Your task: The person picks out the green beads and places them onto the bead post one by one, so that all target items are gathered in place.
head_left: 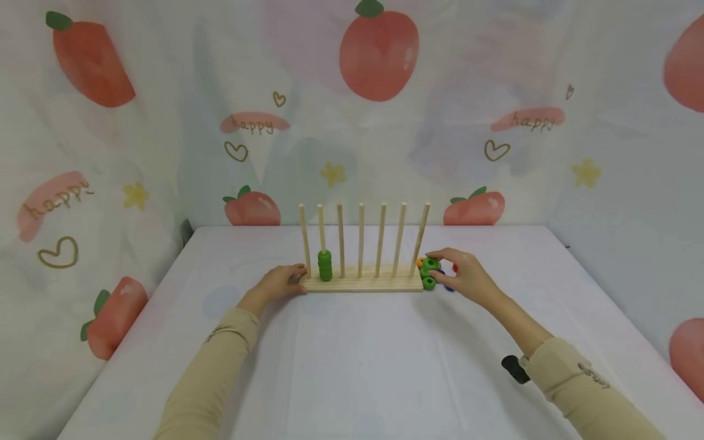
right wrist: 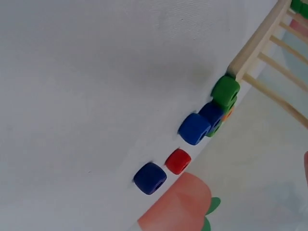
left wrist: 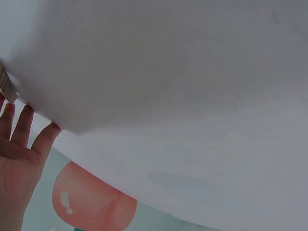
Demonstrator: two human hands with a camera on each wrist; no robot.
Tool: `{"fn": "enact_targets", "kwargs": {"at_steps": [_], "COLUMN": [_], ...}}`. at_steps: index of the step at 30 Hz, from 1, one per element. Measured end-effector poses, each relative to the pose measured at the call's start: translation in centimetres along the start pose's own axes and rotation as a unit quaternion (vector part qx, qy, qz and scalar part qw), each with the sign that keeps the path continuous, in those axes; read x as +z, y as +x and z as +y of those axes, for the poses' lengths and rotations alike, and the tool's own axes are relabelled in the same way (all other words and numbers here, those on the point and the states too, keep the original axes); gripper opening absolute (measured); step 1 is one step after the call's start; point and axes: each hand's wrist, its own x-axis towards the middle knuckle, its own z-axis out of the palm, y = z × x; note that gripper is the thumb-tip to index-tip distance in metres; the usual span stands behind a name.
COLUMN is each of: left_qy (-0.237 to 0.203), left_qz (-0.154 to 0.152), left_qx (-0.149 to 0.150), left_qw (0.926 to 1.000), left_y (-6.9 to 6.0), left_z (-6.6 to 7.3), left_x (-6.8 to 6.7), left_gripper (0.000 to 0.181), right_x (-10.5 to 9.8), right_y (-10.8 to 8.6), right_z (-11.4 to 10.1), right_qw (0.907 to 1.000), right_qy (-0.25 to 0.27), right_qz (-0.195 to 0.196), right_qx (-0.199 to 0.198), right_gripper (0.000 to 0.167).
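Note:
A wooden rack (head_left: 363,285) with a row of upright pegs stands on the table, green beads (head_left: 325,266) stacked on its second peg from the left. My left hand (head_left: 277,282) grips the rack's left end, thumb at the front edge; the left wrist view shows this hand (left wrist: 21,159) against the rack's corner (left wrist: 6,85). At the other end, my right hand (head_left: 467,278) pinches a green bead (head_left: 431,263) between thumb and forefinger, above other beads. Only a sliver of that hand (right wrist: 306,166) shows in the right wrist view, without the held bead.
Loose beads lie by the rack's right end: green (right wrist: 226,90), blue (right wrist: 194,129), orange (right wrist: 228,114), red (right wrist: 178,161) and dark blue (right wrist: 150,178). A black object (head_left: 515,369) is beside the right sleeve. A printed cloth wall (head_left: 352,153) rises behind the table.

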Motion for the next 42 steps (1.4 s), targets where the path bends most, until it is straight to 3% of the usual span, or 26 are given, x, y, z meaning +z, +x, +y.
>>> {"fn": "enact_targets", "kwargs": {"at_steps": [6, 18, 30, 42], "left_qy": [0.004, 0.005, -0.008, -0.002], "left_qz": [-0.002, -0.004, -0.005, -0.012], "left_qx": [-0.001, -0.001, 0.001, -0.005], "left_qw": [1.0, 1.0, 1.0, 0.9999], "left_y": [0.1, 0.0, 0.3, 0.3], "left_z": [-0.1, -0.1, -0.1, -0.2], "left_x": [0.2, -0.1, 0.1, 0.1], "left_gripper": [0.054, 0.054, 0.054, 0.055], "right_x": [0.1, 0.7, 1.3, 2.3], "right_y": [0.2, 1.0, 2.2, 4.2], "right_z": [-0.7, -2.4, -3.9, -4.5], "right_qw": [0.9981, 0.9873, 0.988, 0.9796], "right_qy": [0.007, 0.078, 0.079, 0.104], "right_qz": [0.028, 0.08, 0.084, 0.094], "right_qx": [-0.054, -0.113, -0.103, -0.144], "right_gripper": [0.034, 0.041, 0.038, 0.04]}}
